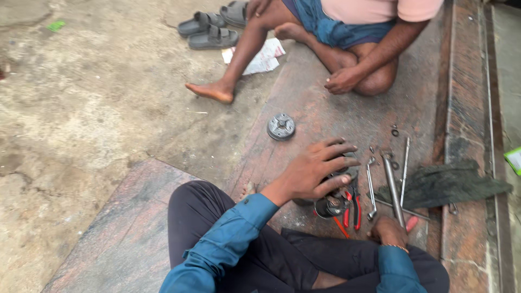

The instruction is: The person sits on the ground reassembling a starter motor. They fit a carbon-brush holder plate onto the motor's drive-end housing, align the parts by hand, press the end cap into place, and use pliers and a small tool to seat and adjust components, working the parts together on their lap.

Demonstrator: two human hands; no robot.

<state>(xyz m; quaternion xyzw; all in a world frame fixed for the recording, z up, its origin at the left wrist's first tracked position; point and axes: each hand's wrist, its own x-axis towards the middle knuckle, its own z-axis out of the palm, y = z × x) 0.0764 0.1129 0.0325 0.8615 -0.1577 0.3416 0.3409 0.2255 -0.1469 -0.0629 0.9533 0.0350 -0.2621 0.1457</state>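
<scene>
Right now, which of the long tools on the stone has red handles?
The pliers, lying just right of the left hand, beside the dark round part. The wrench and the two rods farther right are bare grey metal.

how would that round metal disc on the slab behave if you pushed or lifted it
The disc looks like solid metal, so probably stiff and heavy for its size. It lies flat on the stone slab, apart from the other tools, so a push would likely slide it rather than roll it. On edge, its round rim could roll.

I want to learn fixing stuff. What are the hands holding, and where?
The left hand grips a round metal part from above. The right hand rests by the tools, apparently empty.
</scene>
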